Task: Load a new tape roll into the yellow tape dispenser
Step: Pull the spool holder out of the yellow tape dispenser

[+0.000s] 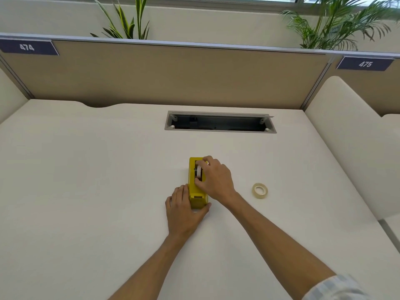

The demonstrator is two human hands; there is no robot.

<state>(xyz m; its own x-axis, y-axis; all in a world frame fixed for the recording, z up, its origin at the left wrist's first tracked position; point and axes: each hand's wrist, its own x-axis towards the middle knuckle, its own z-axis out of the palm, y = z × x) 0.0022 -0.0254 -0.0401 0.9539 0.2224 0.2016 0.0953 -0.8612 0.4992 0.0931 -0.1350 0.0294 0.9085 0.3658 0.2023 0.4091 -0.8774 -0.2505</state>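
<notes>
The yellow tape dispenser point(195, 185) stands on the pale desk point(86, 180) between the two hands. The left hand point(184, 210) wraps around its near end, fingers along the left side and thumb hooked round the near right corner. The right hand point(214, 178) reaches over the top, its fingertips and thumb pinching the white spool point(198, 171) that sits in the dispenser's slot. A tape roll point(260, 190) lies flat on the desk to the right of the right hand, well apart from it. Beyond both hands an open cable tray point(219, 123) is set into the desk.
</notes>
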